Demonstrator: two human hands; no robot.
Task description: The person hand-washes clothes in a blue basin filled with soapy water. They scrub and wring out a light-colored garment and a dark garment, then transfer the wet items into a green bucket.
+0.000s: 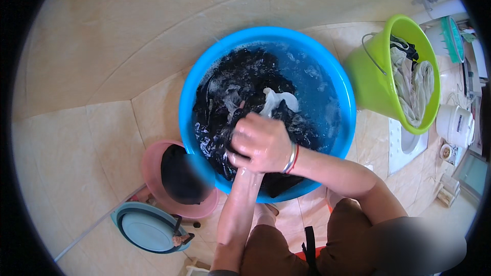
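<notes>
A large blue basin (185, 97) holds soapy water and soaked black clothes (255, 66). My right hand (263, 143), with bracelets at the wrist, is closed over the middle of the basin, its fingers curled around wet black cloth. My left forearm comes up beneath it, and my left hand (248, 174) is mostly covered by the right one, so its fingers cannot be made out. Just beyond my hands, a piece of white cloth (279, 101) stands out against the black clothes.
A lime-green bucket (365, 79) with light and dark clothes stands at the right. At the lower left are a pink basin (152, 174) with dark cloth and a pale blue collapsible basin (146, 230). A tiled wall (153, 15) rises behind; a white squat toilet (409, 148) lies right.
</notes>
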